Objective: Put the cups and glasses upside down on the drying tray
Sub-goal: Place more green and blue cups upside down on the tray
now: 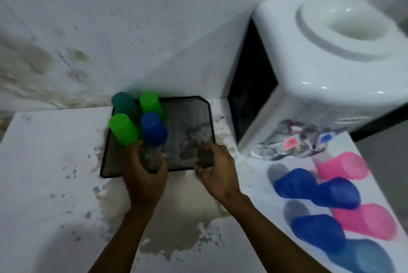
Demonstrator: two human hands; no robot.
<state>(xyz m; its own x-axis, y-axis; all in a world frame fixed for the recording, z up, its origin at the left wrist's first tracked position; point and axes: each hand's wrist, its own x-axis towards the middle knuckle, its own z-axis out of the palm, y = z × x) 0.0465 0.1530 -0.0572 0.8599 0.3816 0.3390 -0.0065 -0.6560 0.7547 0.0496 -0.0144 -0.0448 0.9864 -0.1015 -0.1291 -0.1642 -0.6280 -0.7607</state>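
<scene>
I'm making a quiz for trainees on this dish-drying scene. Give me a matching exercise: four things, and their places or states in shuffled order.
1 dark green cup
2 left hand
3 pink cups
4 water dispenser

A gripping a clear glass
B on the counter, right of the tray
C upside down, tray's far left corner
D against the wall

Pairs: 1-C, 2-A, 3-B, 4-D

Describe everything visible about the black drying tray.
The drying tray is a dark, squarish mesh tray with a raised black rim and clipped corners, lying flat on the stained white counter near the wall. Four upturned cups stand on its left part. Both hands hold clear glasses at its near edge.
</scene>
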